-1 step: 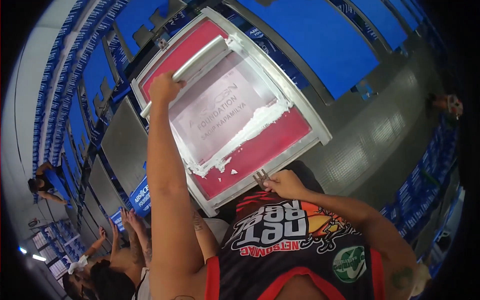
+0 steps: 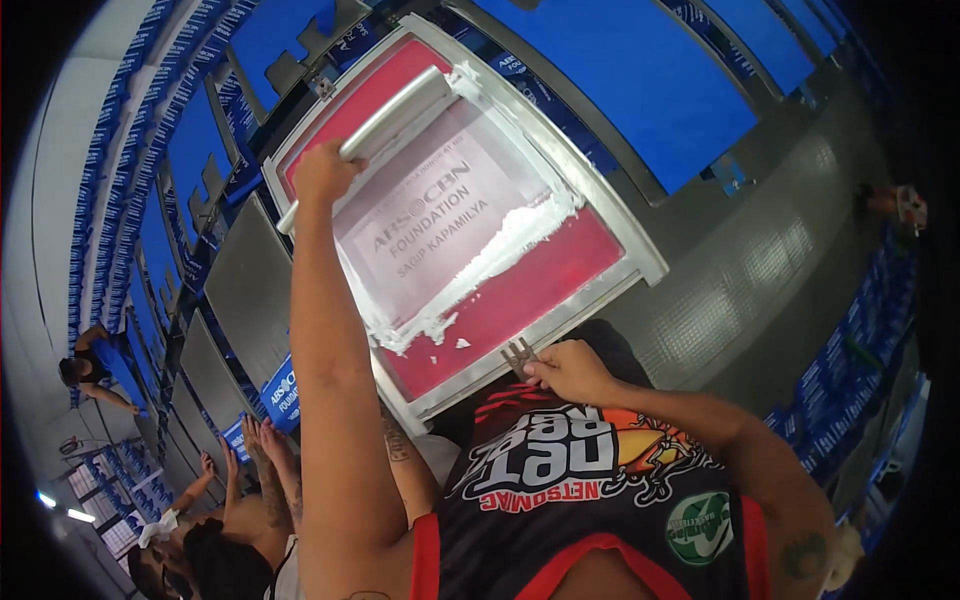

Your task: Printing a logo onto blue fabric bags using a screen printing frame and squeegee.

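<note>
My left hand [image 2: 328, 172] is closed around a long silver squeegee [image 2: 405, 108], which lies slantwise across the far part of a printing screen. The screen's mesh [image 2: 520, 315] is red, with a pale lettered window [image 2: 430, 210] in the middle. Thick white ink [image 2: 500, 248] lines the window's near edge and right side. A pale metal frame [image 2: 640, 250] borders the screen. At the frame's near edge, my right hand [image 2: 575, 370] grips a pronged metal bracket [image 2: 517, 355]. The squeegee's lower edge is partly hidden.
Blue sheets [image 2: 640, 90] lie on grey boards at the far right. Bare grey boards [image 2: 250, 270] stand at the left. Several people's arms [image 2: 265, 470] reach up at the lower left; another person [image 2: 90, 370] bends at the far left. Blue printed pieces hang in rows.
The squeegee and my left hand have shifted slightly left and away from me. The lettering in the window shows more clearly. My right hand remains on the bracket.
</note>
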`<control>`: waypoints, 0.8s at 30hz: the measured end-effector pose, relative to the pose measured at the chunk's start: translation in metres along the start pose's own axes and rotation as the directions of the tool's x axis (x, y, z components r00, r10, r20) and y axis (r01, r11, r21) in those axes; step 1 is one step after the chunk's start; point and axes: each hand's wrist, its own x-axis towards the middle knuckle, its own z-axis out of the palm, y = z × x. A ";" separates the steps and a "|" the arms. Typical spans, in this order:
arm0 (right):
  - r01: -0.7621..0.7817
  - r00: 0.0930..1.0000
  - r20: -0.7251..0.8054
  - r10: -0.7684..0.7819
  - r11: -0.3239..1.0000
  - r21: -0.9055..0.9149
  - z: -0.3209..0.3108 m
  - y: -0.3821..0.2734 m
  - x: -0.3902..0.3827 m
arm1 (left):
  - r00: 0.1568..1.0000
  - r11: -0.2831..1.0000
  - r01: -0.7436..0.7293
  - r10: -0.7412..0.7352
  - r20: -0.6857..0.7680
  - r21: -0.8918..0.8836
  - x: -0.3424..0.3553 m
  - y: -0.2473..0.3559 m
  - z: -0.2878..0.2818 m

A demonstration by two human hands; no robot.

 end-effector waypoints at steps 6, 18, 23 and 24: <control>0.125 0.992 0.009 -0.125 0.991 0.053 0.000 -0.033 -0.018 | 0.999 0.998 0.020 -0.017 -0.050 0.066 -0.020 -0.015 -0.013; 0.068 0.997 -0.021 -0.068 0.998 0.004 0.007 0.034 0.022 | 0.992 0.989 -0.042 0.025 -0.120 -0.143 -0.232 0.098 0.050; 0.054 0.998 -0.012 -0.055 0.997 -0.055 0.006 0.026 0.016 | 0.999 0.988 -0.013 0.005 -0.049 -0.153 -0.118 0.040 0.013; 0.089 0.996 -0.022 -0.090 0.995 -0.045 0.008 0.033 0.018 | 0.991 0.990 -0.017 -0.002 -0.135 -0.137 -0.098 0.035 0.013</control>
